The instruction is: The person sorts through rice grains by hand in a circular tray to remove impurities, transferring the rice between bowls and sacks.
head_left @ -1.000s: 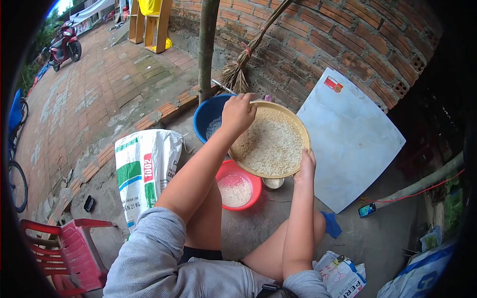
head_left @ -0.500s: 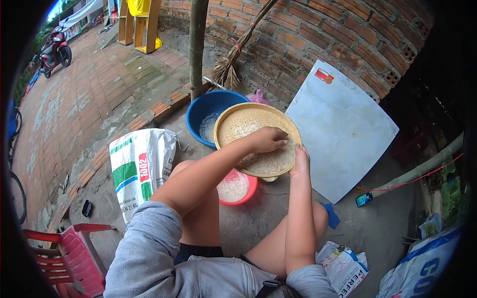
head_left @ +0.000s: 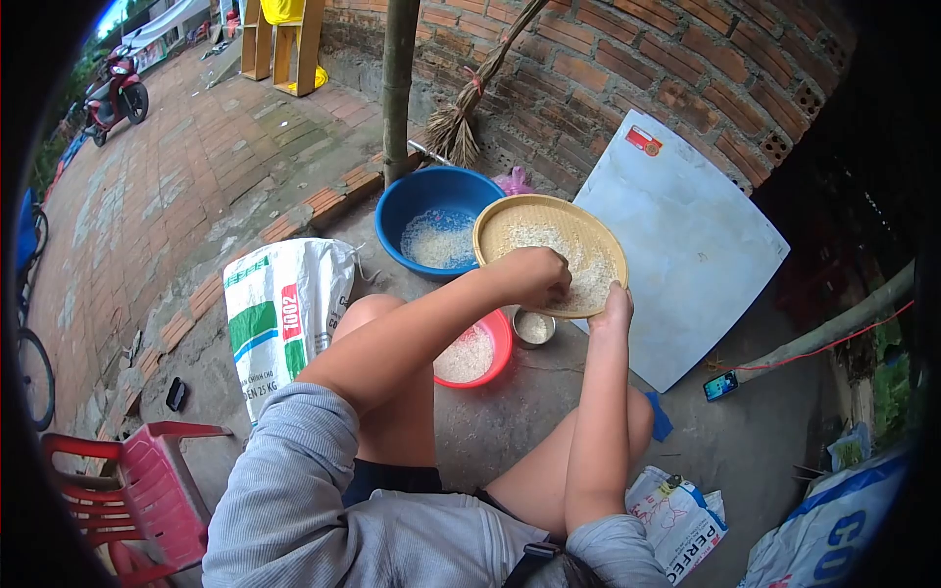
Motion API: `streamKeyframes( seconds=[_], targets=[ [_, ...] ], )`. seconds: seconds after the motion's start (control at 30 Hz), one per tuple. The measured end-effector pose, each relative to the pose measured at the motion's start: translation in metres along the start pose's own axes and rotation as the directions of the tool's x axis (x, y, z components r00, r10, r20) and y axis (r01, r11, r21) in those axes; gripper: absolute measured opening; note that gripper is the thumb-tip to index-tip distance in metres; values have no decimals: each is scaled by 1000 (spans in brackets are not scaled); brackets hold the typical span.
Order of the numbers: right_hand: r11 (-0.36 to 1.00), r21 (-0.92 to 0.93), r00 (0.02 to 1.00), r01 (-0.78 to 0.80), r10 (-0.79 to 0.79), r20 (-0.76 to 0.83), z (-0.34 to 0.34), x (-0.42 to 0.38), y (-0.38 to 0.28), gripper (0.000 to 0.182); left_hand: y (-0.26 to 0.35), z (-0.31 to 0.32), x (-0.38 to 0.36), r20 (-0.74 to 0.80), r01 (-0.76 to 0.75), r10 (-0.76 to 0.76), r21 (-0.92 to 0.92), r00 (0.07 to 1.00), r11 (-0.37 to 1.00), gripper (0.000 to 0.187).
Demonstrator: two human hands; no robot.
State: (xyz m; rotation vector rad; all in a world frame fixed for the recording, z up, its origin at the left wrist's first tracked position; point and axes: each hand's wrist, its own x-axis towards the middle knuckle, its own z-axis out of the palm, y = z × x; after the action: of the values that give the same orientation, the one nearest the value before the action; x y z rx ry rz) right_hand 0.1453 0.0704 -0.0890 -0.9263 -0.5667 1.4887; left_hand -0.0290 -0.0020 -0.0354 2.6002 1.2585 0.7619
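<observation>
A round woven bamboo winnowing tray (head_left: 500,218) is held tilted above the floor, with pale rice grains (head_left: 591,282) spread across it. My right hand (head_left: 614,308) grips its near right rim. Over the tray's near side, my left hand (head_left: 541,275) is closed, fingertips bent down to the grains; whatever is pinched there is too small to see. Behind the tray to the left is a blue basin (head_left: 390,218) with rice in the bottom. Below it sit a red basin (head_left: 502,367), also holding rice and partly hidden by my left arm, and a small metal can (head_left: 534,339) with grains inside.
A white sack (head_left: 284,294) stands at my left, near a red plastic chair (head_left: 162,485). Right of the tray lies a pale flat board (head_left: 676,245), with a phone (head_left: 720,385) nearby. A bamboo post (head_left: 398,98) and a straw broom (head_left: 459,132) stand by the brick wall.
The tray and both hands have shifted right in view, uncovering more of the blue basin and the metal can. My left hand's fingers have curled in more.
</observation>
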Motion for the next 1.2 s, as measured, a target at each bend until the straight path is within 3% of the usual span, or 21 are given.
streamKeyframes(
  seconds=[0.17, 0.23, 0.27, 0.3, 0.33, 0.37, 0.4, 0.43, 0.47, 0.5, 0.53, 0.6, 0.63, 0.73, 0.9, 0.93, 0.97, 1.0, 1.07, 1.1, 1.2],
  targets=[
    [998, -7, 997, -68, 68, 29, -12, 8, 5, 32, -12, -12, 0, -29, 54, -56, -80, 998, 995, 12],
    [996, -16, 995, -90, 90, 37, -17, 8, 7, 32, -18, -16, -2, -183, 107, -152, -233, 971, 967, 12],
    [995, -3, 992, -96, 96, 83, -18, 8, 7, 32, -22, -19, -2, -184, 107, -152, -232, 971, 967, 12],
    [995, 10, 987, -101, 99, 130, -18, 7, 6, 32, -24, -24, -1, -138, 194, -312, -535, 940, 822, 11],
    [995, 12, 987, -99, 97, 131, -17, 5, 7, 32, -25, -27, -1, -43, 250, -444, -777, 895, 578, 10],
    [997, -1, 991, -82, 81, 109, -16, 4, 7, 32, -27, -30, -3, 5, 221, -491, -897, 871, 383, 12],
    [998, -15, 994, -64, 65, 88, -14, 2, 6, 32, -31, -29, -2, 3, 218, -489, -897, 872, 385, 12],
    [998, -16, 994, -61, 62, 88, -13, 0, 6, 32, -38, -26, 0, 143, 169, -624, -985, 769, -17, 12],
    [998, -32, 997, -52, 54, 62, -12, -2, 6, 33, -44, -24, 1, 330, 41, -674, -913, 661, -406, 13],
    [998, -48, 998, -45, 47, 36, -11, -3, 6, 33, -53, -20, 1, 397, -19, -670, -853, 627, -522, 8],
    [998, -48, 998, -44, 46, 36, -11, -3, 8, 33, -61, -14, 1, 396, -19, -670, -853, 628, -522, 8],
    [996, -59, 997, -67, 69, 34, -10, -3, 10, 33, -72, -8, 1, 492, -160, -648, -712, 581, -684, 5],
    [996, -62, 997, -62, 65, 42, -9, -2, 11, 33, -72, -4, 5, 489, -192, -709, -738, 509, -647, 8],
    [998, -50, 999, -50, 50, 2, -6, 2, 17, 33, -81, 8, 8, 470, -165, -689, -748, 552, -642, 12],
    [999, 42, 999, 15, -14, -42, -3, 9, 22, 35, -111, 19, 16, 494, -106, -700, -773, 516, -625, 20],
    [999, 37, 999, 3, -1, -48, -3, 11, 25, 35, -121, 23, 18, 505, -169, -742, -765, 440, -621, 23],
    [994, -17, 981, 112, -113, -156, -3, 14, 29, 35, -130, 28, 18, 517, -229, -778, -759, 358, -610, 25],
    [974, -83, 940, 213, -227, -254, -3, 16, 33, 36, -142, 38, 17, 526, -229, -778, -756, 344, -613, 25],
    [967, -120, 913, 226, -253, -320, -4, 19, 40, 36, -165, 53, 15, 495, -227, -858, -827, 139, -514, 27],
    [961, -147, 891, 232, -271, -365, -4, 20, 42, 35, -174, 58, 14, 490, -202, -867, -843, 93, -498, 26],
    [959, -164, 860, 231, -280, -426, -5, 27, 47, 34, -198, 63, 9, 517, -184, -850, -830, 99, -526, 23]
  ],
)
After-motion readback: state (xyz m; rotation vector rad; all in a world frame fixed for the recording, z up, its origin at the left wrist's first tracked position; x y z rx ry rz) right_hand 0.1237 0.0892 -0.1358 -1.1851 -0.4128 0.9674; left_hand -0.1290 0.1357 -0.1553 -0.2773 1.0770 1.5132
